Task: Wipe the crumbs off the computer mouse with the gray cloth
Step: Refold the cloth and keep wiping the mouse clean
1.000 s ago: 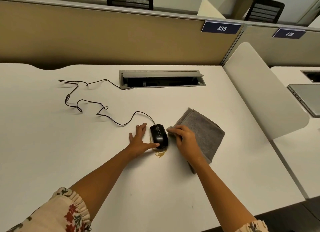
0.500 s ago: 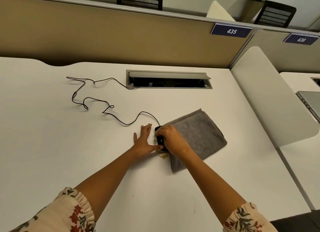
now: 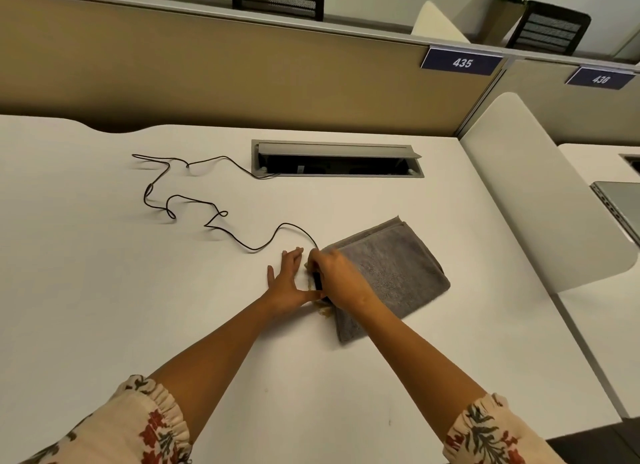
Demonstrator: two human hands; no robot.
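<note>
Computer mouse (image 3: 317, 284), light, hard and slick-shelled, is sitting on the worktop (image 3: 104, 290), mostly hidden beneath the right hand (image 3: 337, 279), which is pinching the soft gray cloth (image 3: 391, 273) over it; left hand (image 3: 287, 283), fingers flat and relaxed, is bracing its side; crumbs (image 3: 325, 312) are lying beside it

warm even light | soft shadows | wide-angle edge bending | slight blur

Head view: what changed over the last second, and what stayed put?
The right hand dragged the gray cloth leftward over the mouse, now mostly hidden. The left hand stayed flat beside the mouse; crumbs remain on the desk.
</note>
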